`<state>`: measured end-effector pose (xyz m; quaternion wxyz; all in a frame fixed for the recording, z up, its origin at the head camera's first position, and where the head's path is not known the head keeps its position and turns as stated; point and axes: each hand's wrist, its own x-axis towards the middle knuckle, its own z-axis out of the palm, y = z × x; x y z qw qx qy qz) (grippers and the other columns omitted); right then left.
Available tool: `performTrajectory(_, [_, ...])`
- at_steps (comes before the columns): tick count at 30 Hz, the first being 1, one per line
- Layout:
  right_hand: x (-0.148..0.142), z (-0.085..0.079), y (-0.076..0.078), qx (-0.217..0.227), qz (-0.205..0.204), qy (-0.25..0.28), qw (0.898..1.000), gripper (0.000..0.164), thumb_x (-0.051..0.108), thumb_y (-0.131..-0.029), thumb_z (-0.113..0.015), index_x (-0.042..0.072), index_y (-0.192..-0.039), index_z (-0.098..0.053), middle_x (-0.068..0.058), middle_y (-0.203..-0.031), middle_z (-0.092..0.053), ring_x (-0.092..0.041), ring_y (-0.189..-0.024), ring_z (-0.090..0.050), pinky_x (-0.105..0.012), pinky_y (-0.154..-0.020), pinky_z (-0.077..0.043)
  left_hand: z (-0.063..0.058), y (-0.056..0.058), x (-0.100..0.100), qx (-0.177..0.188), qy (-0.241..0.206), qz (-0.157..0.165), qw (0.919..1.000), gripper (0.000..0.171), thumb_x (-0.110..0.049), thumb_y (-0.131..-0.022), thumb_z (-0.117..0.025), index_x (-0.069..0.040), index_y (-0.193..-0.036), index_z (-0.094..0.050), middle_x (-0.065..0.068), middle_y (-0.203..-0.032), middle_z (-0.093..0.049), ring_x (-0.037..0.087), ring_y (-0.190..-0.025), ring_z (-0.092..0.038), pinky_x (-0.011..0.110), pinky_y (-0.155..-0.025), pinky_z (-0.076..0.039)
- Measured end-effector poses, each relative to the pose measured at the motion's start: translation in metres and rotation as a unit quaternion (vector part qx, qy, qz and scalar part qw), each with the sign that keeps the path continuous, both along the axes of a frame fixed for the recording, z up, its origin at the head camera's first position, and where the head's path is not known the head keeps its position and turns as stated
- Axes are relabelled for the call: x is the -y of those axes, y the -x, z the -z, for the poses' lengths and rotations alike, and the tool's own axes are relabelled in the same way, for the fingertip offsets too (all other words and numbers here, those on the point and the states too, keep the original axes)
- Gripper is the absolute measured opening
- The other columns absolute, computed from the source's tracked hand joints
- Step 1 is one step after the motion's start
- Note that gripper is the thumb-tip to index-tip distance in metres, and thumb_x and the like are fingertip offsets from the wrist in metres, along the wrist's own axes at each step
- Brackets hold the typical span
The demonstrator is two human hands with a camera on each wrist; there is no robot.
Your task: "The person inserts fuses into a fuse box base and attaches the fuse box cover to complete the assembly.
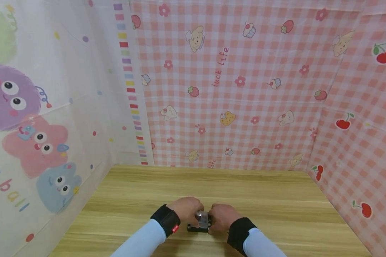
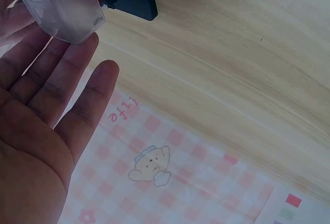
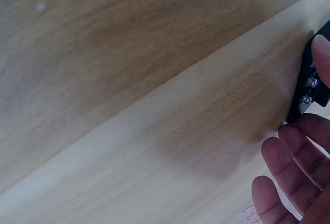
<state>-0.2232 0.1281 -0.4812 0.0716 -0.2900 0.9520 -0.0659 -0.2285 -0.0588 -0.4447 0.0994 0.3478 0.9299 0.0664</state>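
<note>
A small device with a black base [image 1: 197, 230] and a clear plastic cover [image 1: 202, 219] is at the front middle of the table. My left hand [image 1: 187, 210] pinches the clear cover from the left; in the left wrist view its fingertips lie under the cover [image 2: 67, 10], with part of the thumb at the frame's edge. From the right, my right hand [image 1: 225, 216] grips the end of the base, thumb on one side and fingertips on the other. Metal screws [image 3: 311, 82] show along that end in the right wrist view. The hands hide much of the device.
The wood-grain table [image 1: 244, 192] extends around both hands. A pink checked cloth [image 1: 238, 100] hangs behind it, a cherry-print cloth [image 1: 347, 150] on the right, and a white cartoon-print cloth [image 1: 93, 103] on the left. Both wrists wear black bands [image 1: 165, 219].
</note>
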Motion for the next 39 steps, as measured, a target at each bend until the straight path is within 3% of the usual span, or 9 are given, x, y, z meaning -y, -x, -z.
performTrajectory(15, [0.003, 0.002, 0.001, -0.015, 0.001, 0.001, 1.000, 0.035, 0.035, -0.068, -0.089, 0.014, -0.092, -0.076, 0.009, -0.081, -0.054, -0.007, -0.068, -0.050, -0.028, -0.069, -0.048, 0.013, 0.004, 0.000, 0.000, -0.010, 0.001, 0.9999, 0.034, -0.025, -0.072, -0.090, -0.015, -0.099, -0.073, -0.013, -0.080, -0.060, 0.003, -0.072, -0.052, 0.022, -0.070, -0.046])
performTrajectory(26, [0.003, 0.004, 0.000, -0.028, -0.011, -0.005, 1.000, 0.035, 0.036, -0.067, -0.090, 0.013, -0.091, -0.076, 0.008, -0.080, -0.053, -0.006, -0.068, -0.049, -0.028, -0.069, -0.048, 0.015, 0.002, -0.003, -0.011, 0.009, 0.009, 0.9999, 0.033, -0.027, -0.072, -0.089, -0.014, -0.098, -0.073, -0.012, -0.080, -0.060, 0.002, -0.072, -0.051, 0.020, -0.070, -0.046])
performTrajectory(39, [0.004, 0.003, -0.001, -0.031, -0.012, -0.004, 0.999, 0.032, 0.033, -0.066, -0.091, 0.013, -0.086, -0.075, 0.008, -0.086, -0.055, -0.006, -0.070, -0.051, -0.026, -0.070, -0.049, 0.007, -0.003, -0.006, -0.002, -0.001, 0.008, 1.0000, 0.026, -0.020, -0.069, -0.091, -0.013, -0.090, -0.076, -0.011, -0.074, -0.064, 0.002, -0.065, -0.051, 0.018, -0.065, -0.044])
